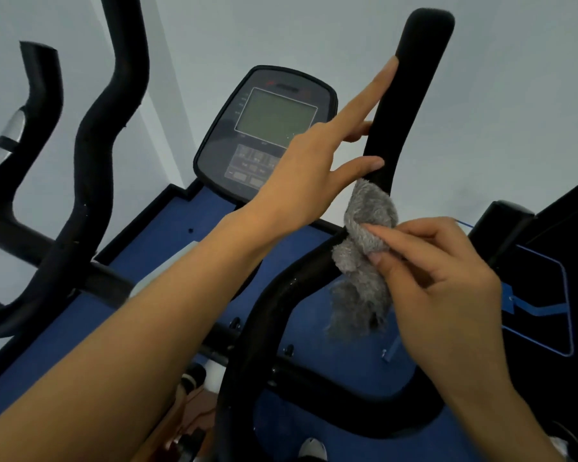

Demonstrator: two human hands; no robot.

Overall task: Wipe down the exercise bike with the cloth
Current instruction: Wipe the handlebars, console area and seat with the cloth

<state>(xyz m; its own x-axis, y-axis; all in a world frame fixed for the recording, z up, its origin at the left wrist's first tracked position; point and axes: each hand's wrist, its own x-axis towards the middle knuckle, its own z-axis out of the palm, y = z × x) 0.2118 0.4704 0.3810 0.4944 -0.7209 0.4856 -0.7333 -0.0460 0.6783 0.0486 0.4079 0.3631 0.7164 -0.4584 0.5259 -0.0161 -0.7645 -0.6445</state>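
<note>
Bare wall (514, 111) lies at 3 o'clock of the handlebar (411, 95), console (267, 128) at 9. The left hand (314, 165), fingers spread, touches the bar; at 6 o'clock, the right hand (447, 288) pinches the grey cloth (364, 261).

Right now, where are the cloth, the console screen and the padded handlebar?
cloth (361, 285), head view, its grey fluffy middle.
console screen (276, 115), head view, centre of the display.
padded handlebar (411, 95), head view, upper foam grip.
</note>
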